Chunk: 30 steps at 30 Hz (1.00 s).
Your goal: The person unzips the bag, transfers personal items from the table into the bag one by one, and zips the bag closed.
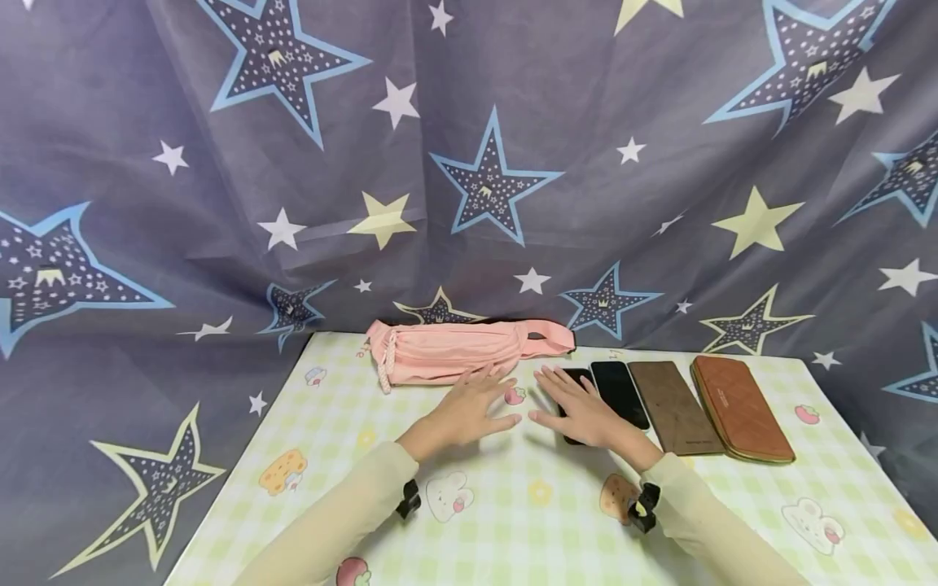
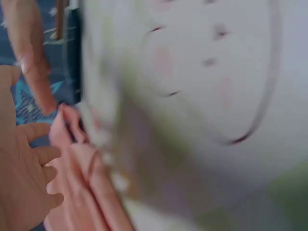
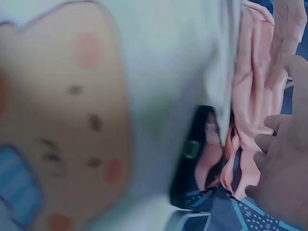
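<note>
My left hand [image 1: 469,408] hovers with spread fingers just in front of a pink waist bag [image 1: 447,346], holding nothing. That bag lies at the back of the table, its zip cord on the left and its strap looped to the right. Over the leftmost black phone [image 1: 579,382] my right hand [image 1: 582,411] is held out, fingers spread, and partly hides it. Whether it touches the phone I cannot tell. A second black phone [image 1: 620,395] lies beside it. In the right wrist view the right hand [image 3: 284,149] shows nothing in its fingers.
To the right of the phones lie a flat brown wallet [image 1: 676,407] and a tan zipped wallet [image 1: 742,407], side by side. A green checked cloth [image 1: 513,537] with cartoon prints covers the table. Behind it hangs a dark star-patterned curtain [image 1: 586,81].
</note>
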### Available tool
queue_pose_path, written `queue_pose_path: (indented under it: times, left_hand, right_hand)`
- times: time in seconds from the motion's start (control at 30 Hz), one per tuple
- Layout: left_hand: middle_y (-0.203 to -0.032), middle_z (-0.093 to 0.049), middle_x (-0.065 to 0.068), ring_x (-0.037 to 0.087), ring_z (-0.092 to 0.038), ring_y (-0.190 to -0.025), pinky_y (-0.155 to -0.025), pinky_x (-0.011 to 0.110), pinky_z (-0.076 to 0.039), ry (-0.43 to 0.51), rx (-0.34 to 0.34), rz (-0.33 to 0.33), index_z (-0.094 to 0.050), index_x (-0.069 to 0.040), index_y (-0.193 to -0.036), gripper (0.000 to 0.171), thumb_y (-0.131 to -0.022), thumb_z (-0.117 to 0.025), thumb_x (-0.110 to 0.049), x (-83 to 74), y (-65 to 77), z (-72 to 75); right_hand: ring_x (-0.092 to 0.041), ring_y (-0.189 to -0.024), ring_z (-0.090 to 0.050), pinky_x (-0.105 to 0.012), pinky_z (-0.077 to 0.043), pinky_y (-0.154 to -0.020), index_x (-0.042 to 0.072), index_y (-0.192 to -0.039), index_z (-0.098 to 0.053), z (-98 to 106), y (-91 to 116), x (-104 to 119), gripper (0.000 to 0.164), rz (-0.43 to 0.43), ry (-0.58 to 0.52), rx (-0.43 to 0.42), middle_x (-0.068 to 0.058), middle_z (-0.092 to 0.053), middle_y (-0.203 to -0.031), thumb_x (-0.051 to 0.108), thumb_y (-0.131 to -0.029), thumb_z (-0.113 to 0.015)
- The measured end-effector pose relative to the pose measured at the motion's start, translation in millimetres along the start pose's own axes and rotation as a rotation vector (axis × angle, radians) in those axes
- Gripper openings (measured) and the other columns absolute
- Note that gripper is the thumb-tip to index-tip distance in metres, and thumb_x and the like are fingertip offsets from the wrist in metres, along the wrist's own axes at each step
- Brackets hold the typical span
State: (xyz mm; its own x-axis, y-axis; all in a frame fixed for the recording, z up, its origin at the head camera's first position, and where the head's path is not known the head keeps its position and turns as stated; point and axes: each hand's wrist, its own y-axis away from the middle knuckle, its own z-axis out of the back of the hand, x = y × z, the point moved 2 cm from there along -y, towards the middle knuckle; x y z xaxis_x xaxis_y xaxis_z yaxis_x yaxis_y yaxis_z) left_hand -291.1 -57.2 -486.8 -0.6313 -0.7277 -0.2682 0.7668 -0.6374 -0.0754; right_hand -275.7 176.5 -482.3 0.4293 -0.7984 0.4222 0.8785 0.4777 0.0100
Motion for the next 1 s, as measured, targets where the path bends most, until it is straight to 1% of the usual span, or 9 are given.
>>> queue_pose_path:
  times: [0.1, 0.33, 0.43, 0.53, 0.63, 0.73, 0.8, 0.9, 1.0]
  left_hand:
    - [-0.157, -0.047, 0.012, 0.041, -0.030, -0.152, -0.125, 0.066, -0.016, 0.102, -0.065, -0.010, -0.046, -0.016, -0.154, 0.064, -0.103, -0.050, -0.054, 4.0, -1.3, 19.0]
    - [-0.137, -0.066, 0.015, 0.034, -0.062, -0.128, -0.111, 0.047, -0.050, 0.499, -0.214, 0.097, -0.065, -0.004, -0.135, 0.039, -0.103, -0.059, -0.024, 30.7, 1.7, 70.0]
    - [-0.138, -0.064, 0.019, 0.038, -0.064, -0.123, -0.107, 0.049, -0.052, 0.703, -0.261, 0.152, -0.063, 0.002, -0.134, 0.038, -0.103, -0.058, -0.018, 45.4, 6.2, 89.0]
    - [-0.145, -0.057, 0.022, 0.040, -0.056, -0.133, -0.112, 0.054, -0.047, 0.915, -0.300, 0.227, -0.058, 0.004, -0.139, 0.041, -0.104, -0.056, -0.017, 59.4, 12.0, 106.8]
    - [-0.153, -0.049, 0.022, 0.039, -0.043, -0.145, -0.121, 0.056, -0.036, 1.032, -0.350, 0.332, -0.052, 0.003, -0.145, 0.047, -0.104, -0.055, -0.020, 74.1, 21.0, 122.8]
    - [-0.158, -0.043, 0.018, 0.034, -0.033, -0.152, -0.128, 0.050, -0.024, 1.081, -0.409, 0.484, -0.048, -0.002, -0.150, 0.050, -0.104, -0.054, -0.022, 89.7, 30.1, 134.0]
    - [-0.162, -0.038, 0.017, 0.033, -0.028, -0.154, -0.129, 0.045, -0.021, 1.137, -0.435, 0.591, -0.042, -0.002, -0.153, 0.054, -0.104, -0.052, -0.021, 99.3, 35.9, 138.4]
    - [-0.165, -0.032, 0.015, 0.029, -0.032, -0.151, -0.121, 0.034, -0.031, 1.257, -0.474, 0.780, -0.035, -0.003, -0.157, 0.061, -0.101, -0.052, -0.022, 111.6, 43.1, 140.2]
    - [-0.157, -0.037, 0.018, 0.024, -0.043, -0.127, -0.098, 0.028, -0.037, 1.352, -0.503, 0.921, -0.031, -0.003, -0.158, 0.067, -0.098, -0.053, -0.024, 122.2, 50.0, 137.0]
  right_hand:
    - [-0.040, -0.157, -0.017, -0.070, -0.014, -0.123, 0.016, -0.161, -0.030, 9.4, -4.6, -1.8, 0.071, -0.006, -0.104, 0.007, -0.014, -0.027, -0.167, 0.055, -0.104, -0.048]
    - [-0.040, -0.150, -0.034, -0.059, -0.032, -0.122, 0.005, -0.156, -0.038, 36.6, -24.5, -1.2, 0.066, -0.070, -0.434, 0.050, -0.019, -0.037, -0.162, 0.045, -0.106, -0.050]
    - [-0.040, -0.148, -0.037, -0.059, -0.033, -0.121, -0.002, -0.154, -0.038, 44.7, -35.8, -1.2, 0.060, -0.128, -0.672, 0.056, -0.023, -0.037, -0.161, 0.033, -0.107, -0.051]
    - [-0.041, -0.148, -0.037, -0.058, -0.031, -0.123, -0.007, -0.153, -0.036, 51.8, -46.5, -2.0, 0.057, -0.205, -0.914, 0.046, -0.025, -0.037, -0.160, 0.021, -0.106, -0.051]
    - [-0.042, -0.147, -0.038, -0.054, -0.032, -0.124, -0.008, -0.153, -0.034, 58.8, -56.3, -2.9, 0.054, -0.271, -1.093, 0.031, -0.026, -0.041, -0.157, 0.017, -0.107, -0.045]
    - [-0.040, -0.146, -0.041, -0.050, -0.034, -0.124, -0.006, -0.156, -0.028, 65.0, -64.2, -5.1, 0.053, -0.314, -1.220, 0.020, -0.022, -0.057, -0.144, 0.017, -0.109, -0.037]
    - [-0.037, -0.141, -0.049, -0.047, -0.034, -0.124, -0.003, -0.153, -0.035, 67.8, -68.2, -7.3, 0.048, -0.353, -1.309, 0.013, -0.014, -0.067, -0.130, 0.017, -0.110, -0.037]
    - [-0.029, -0.120, -0.064, -0.044, -0.033, -0.124, 0.001, -0.135, -0.053, 69.1, -71.8, -11.9, 0.033, -0.400, -1.447, 0.019, -0.005, -0.069, -0.109, 0.015, -0.109, -0.038]
    - [-0.021, -0.096, -0.070, -0.044, -0.029, -0.125, 0.005, -0.109, -0.064, 67.6, -74.0, -15.2, 0.028, -0.442, -1.564, 0.029, -0.006, -0.070, -0.098, 0.013, -0.108, -0.038]
